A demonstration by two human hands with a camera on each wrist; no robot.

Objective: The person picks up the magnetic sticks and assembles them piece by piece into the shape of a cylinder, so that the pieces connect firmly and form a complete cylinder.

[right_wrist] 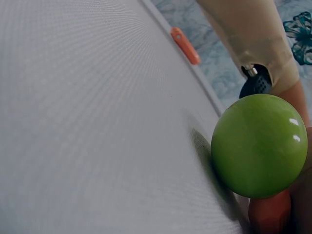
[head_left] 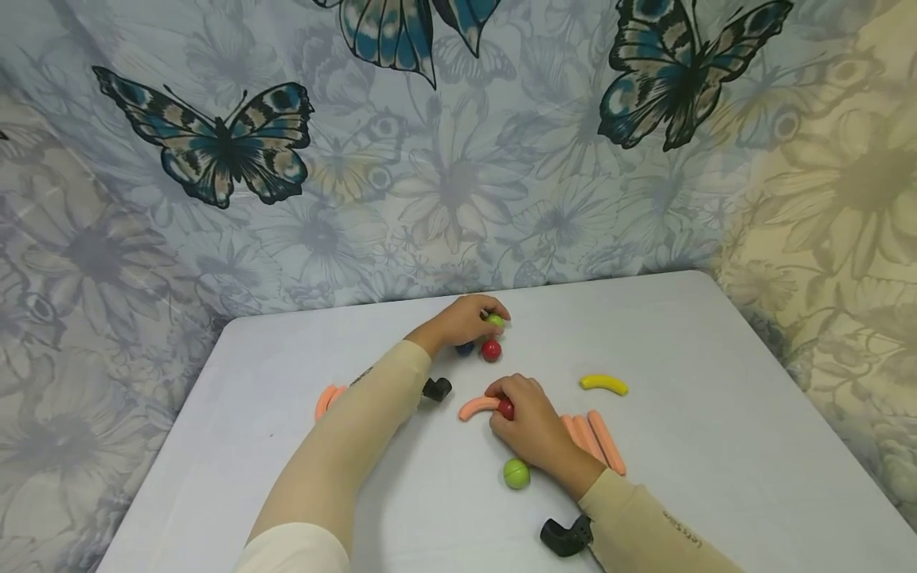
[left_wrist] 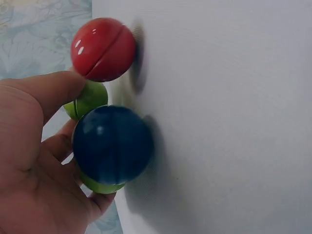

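We see the left hand (head_left: 466, 320) pinch a green ball (head_left: 495, 321) near the far edge of the table (head_left: 688, 350). Nearer us, the right hand (head_left: 528, 415), curled, grips a red ball (head_left: 506, 409) beside a pink stick (head_left: 476, 407).

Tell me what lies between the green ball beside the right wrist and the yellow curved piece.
In the head view, the wrist end of the right hand and the peach sticks lie between the green ball and the yellow piece.

Balls (head_left: 517, 473) and sticks (head_left: 606, 442) on table (head_left: 716, 469)
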